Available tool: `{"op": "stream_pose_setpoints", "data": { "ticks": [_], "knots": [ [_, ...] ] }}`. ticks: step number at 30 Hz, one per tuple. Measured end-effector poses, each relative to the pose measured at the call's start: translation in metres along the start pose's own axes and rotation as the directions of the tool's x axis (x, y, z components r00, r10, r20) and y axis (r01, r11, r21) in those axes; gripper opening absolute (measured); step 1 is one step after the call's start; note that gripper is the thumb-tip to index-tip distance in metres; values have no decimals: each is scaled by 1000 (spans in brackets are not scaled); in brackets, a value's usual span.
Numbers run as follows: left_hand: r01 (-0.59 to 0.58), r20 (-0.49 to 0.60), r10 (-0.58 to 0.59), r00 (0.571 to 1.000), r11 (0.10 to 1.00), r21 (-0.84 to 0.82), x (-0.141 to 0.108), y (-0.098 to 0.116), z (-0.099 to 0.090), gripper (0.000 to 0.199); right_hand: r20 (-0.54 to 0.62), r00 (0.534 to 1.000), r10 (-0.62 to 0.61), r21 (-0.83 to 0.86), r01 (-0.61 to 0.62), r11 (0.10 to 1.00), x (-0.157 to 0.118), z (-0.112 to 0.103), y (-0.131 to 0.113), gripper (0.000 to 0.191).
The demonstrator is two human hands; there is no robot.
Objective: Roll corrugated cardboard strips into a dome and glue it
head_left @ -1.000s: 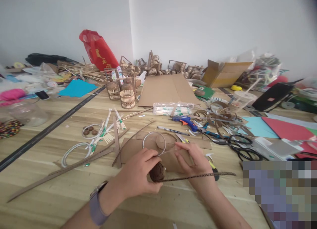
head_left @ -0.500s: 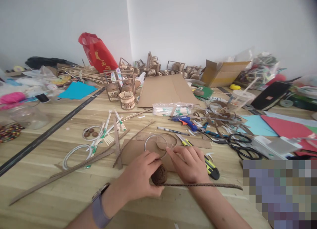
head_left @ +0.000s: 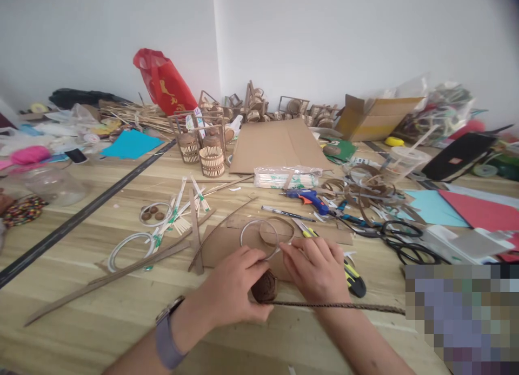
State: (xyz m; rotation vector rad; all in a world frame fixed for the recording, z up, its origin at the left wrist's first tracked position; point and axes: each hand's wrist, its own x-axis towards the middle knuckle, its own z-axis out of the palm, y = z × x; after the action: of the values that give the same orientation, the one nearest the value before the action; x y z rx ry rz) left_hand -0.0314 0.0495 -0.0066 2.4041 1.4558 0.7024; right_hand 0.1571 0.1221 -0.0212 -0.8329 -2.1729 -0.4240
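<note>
My left hand (head_left: pixel 231 285) is closed around a dark brown coil (head_left: pixel 264 286) of what looks like corrugated cardboard strip. The loose tail of the strip (head_left: pixel 336 305) stretches to the right across my right wrist. My right hand (head_left: pixel 318 267) is pinched just right of the coil, its fingertips together; what they hold, if anything, is too small to make out. Just beyond my fingers are a white ring (head_left: pixel 242 235) and a brown ring (head_left: pixel 292 231), over a flat cardboard piece (head_left: pixel 221 242). A yellow-and-black utility knife (head_left: pixel 354 280) lies partly hidden behind my right hand.
A blue glue gun (head_left: pixel 308 197), a pen (head_left: pixel 287 213) and black-handled scissors (head_left: pixel 405 229) lie beyond and to the right. Slatted little buckets in frames (head_left: pixel 212 161) stand at the back left. Bundled sticks (head_left: pixel 178 212) and a long brown strip (head_left: pixel 109 280) lie left.
The whole view has shifted slightly, so things sit a little further right. Both hands keep nearly the same pose, with the coil still in my left hand.
</note>
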Motion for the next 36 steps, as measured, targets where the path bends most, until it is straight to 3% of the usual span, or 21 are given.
{"op": "stream_pose_setpoints", "data": {
  "ticks": [2, 5, 9, 13, 22, 24, 28, 31, 33, 36],
  "knots": [
    [2, -1, -2, 1000, 1000, -22, 0, 2, 0, 42, 28, 998, 48, 60, -50, 997, 1, -1, 1, 17],
    [1, 1, -1, 1000, 998, -67, 1, 7, -1, 41, 101, 974, 203, 289, -224, 931, 2, -3, 4, 15],
    [-9, 10, 11, 1000, 994, -113, 2, 9, -2, 43, 256, 888, 383, 556, -459, 693, 6, -9, 7, 12],
    [-18, 36, 23, 999, 991, -134, 4, 7, -2, 39, 352, 789, 503, 609, -601, 517, 8, -10, 9, 13],
    [-20, 14, 23, 1000, 988, -155, 3, 8, -5, 40, 285, 779, 558, 614, -596, 517, 9, -5, 9, 7],
    [-11, 8, 12, 1000, 988, -154, 1, 6, -6, 41, 254, 752, 608, 611, -612, 502, 7, -7, 21, 7],
    [8, -4, -9, 1000, 985, -171, 0, 0, -12, 43, 173, 646, 743, 624, -656, 425, 4, -11, 49, 14],
    [15, 20, -13, 1000, 993, -120, 1, -3, -13, 43, 231, 666, 709, 682, -630, 370, 2, -11, 50, 18],
    [28, 11, -28, 1000, 996, -79, 2, -4, -13, 47, 324, 679, 659, 773, -592, 230, 0, -9, 39, 19],
    [47, -13, -48, 999, 995, -90, 3, -4, -11, 52, 517, 651, 556, 821, -561, -108, -2, -9, 17, 16]
  ]
}}
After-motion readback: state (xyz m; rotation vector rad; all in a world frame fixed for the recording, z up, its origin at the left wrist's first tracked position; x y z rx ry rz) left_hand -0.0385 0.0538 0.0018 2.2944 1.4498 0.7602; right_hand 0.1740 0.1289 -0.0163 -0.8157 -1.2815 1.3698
